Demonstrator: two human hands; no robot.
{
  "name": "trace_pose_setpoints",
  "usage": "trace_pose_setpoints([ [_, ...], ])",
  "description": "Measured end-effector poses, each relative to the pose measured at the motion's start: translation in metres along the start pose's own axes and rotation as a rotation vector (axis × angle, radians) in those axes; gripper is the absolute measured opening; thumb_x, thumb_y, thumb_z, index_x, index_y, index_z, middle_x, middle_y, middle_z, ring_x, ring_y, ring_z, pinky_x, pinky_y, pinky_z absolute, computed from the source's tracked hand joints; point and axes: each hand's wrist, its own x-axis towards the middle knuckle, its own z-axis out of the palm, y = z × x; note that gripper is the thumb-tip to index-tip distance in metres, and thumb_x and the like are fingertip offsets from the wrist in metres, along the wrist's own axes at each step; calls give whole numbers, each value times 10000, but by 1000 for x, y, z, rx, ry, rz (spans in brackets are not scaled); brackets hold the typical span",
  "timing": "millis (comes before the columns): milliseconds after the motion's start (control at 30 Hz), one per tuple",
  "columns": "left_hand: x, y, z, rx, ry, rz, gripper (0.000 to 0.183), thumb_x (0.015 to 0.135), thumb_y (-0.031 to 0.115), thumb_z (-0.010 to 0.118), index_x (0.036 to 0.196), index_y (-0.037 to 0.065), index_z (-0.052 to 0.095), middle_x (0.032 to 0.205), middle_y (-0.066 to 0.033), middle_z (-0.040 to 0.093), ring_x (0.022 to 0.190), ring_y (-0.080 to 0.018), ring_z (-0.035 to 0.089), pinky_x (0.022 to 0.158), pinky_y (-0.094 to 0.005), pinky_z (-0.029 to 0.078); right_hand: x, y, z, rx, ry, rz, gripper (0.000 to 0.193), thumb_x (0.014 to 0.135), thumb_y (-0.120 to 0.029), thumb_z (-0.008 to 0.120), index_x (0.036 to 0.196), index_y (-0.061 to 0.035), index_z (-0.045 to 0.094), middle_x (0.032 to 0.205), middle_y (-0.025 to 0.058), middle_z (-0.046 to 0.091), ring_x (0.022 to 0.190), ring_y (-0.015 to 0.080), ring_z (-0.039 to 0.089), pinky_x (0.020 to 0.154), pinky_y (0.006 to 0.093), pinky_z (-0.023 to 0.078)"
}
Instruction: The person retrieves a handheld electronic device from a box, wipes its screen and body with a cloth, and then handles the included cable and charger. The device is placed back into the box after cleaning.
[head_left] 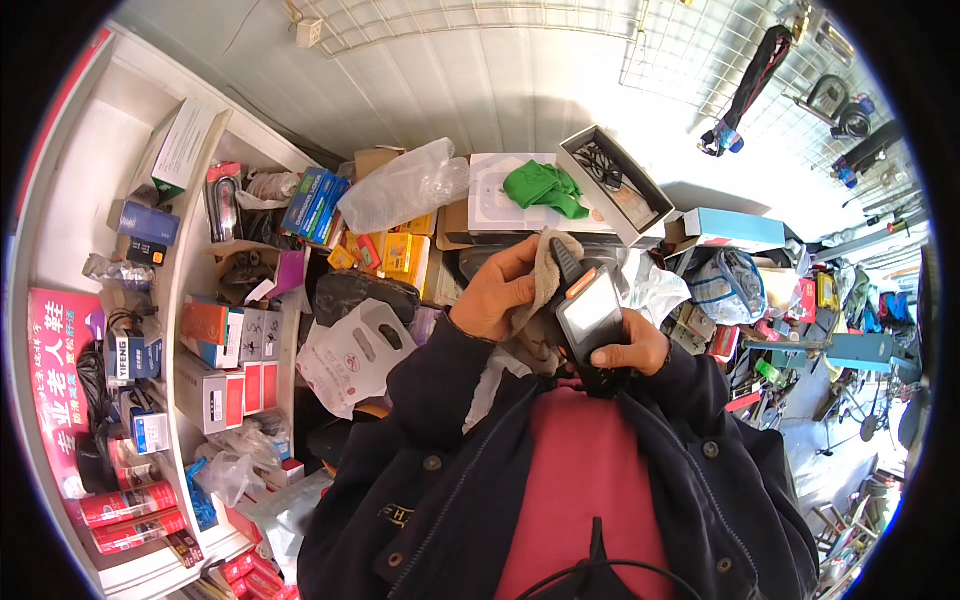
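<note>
In front of my chest, my right hand [640, 345] is closed around a black handheld device [592, 316] with a pale grey face, an orange strip along its top and a stubby black antenna-like piece [567, 263]. Its thumb lies along the lower right edge of the device. My left hand [490, 295] pinches a greyish-beige cloth [544, 283] between thumb and fingers. The cloth hangs right beside the antenna-like piece; whether the two touch I cannot tell. More cloth droops below the left hand, and the lower part of the device is in shadow.
Beyond my hands, a green cloth [546, 188] lies on a white box [490, 180], beside an open box [618, 185] with cables. Shelves [190, 290] at left hold boxes and red cans [128, 503]. A white plastic bag [352, 350] hangs near my left elbow. Clutter fills the right.
</note>
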Motion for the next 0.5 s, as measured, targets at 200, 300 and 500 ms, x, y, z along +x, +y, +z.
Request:
trace_pose_setpoints([
  [200, 2, -1, 3, 144, 39, 112, 515, 982, 198, 682, 1422, -20, 525, 1329, -67, 630, 1210, -150, 594, 1053, -294, 452, -5, -12, 4, 19, -68, -14, 633, 882, -275, 792, 1371, 42, 544, 1201, 119, 685, 1092, 193, 652, 980, 335, 503],
  [300, 3, -16, 4, 18, 101, 262, 519, 1015, 248, 632, 1428, -41, 508, 1366, -120, 628, 1231, -193, 615, 1063, -326, 473, -3, -7, 6, 117, -137, -98, 806, 913, -501, 707, 1421, 80, 478, 1227, 216, 677, 1105, 284, 689, 986, 387, 532],
  [500, 13, -24, -8, -159, 109, 306, 567, 1016, 359, 627, 1416, -30, 524, 1337, -128, 645, 1190, -226, 647, 1032, -361, 508, 4, 23, 14, 612, -314, -41, 896, 996, -699, 396, 1462, 65, 438, 1258, 318, 635, 1090, 428, 688, 974, 499, 555],
])
